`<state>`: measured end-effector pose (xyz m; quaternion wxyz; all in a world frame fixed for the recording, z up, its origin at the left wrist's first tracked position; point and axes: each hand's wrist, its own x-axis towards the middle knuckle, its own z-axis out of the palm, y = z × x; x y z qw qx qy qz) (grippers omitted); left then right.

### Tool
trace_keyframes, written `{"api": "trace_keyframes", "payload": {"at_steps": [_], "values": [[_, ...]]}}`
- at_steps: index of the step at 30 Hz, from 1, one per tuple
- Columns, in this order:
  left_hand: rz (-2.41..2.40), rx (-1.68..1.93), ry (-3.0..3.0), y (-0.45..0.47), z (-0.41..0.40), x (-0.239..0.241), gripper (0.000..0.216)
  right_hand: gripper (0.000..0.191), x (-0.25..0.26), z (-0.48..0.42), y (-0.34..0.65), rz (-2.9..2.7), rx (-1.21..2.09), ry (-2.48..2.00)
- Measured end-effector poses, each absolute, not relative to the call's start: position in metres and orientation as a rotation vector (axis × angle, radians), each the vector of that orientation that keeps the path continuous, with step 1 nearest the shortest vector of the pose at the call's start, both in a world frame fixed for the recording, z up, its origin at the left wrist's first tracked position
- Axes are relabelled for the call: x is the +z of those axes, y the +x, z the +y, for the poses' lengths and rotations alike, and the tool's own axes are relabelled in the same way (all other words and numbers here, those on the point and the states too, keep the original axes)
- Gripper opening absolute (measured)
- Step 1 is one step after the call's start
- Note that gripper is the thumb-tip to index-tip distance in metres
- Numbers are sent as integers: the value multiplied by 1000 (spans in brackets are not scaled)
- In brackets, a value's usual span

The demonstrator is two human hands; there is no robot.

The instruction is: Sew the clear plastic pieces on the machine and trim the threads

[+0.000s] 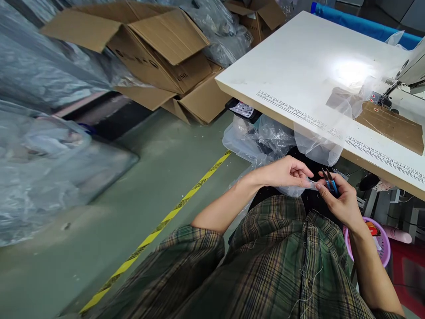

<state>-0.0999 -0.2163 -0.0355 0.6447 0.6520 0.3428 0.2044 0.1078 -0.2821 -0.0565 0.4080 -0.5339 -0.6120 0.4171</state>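
My left hand (287,172) is closed in a pinch on a thin, translucent plastic piece (294,190) over my lap. In my right hand (343,197) is a pair of blue-handled thread snips (330,181), its dark blades pointing away from me. Thumb and finger of that same hand meet the plastic's edge close to my left fingertips. Both hands are just below the front edge of the white sewing table (285,57). A sewing machine (411,66) stands at its right, with sheer material (347,104) lying near the needle.
Clear plastic bags (272,133) bulge under the table edge beside a small black tray (244,110). Open cardboard boxes (159,57) stand beyond. Plastic-wrapped goods (43,155) line the left. Yellow-black tape (172,212) crosses the green floor. A purple basket (385,248) sits at right.
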Motion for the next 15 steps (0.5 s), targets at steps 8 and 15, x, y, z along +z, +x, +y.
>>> {"api": "trace_keyframes", "payload": {"at_steps": [8,15], "values": [[876,561,1721,-94,-221,-38,16,36,-60,-281,108,-1427,1113,-1414],[774,500,1381,-91,-225,-46,24,48,-59,-280,101,-1315,1307,-1441]]}}
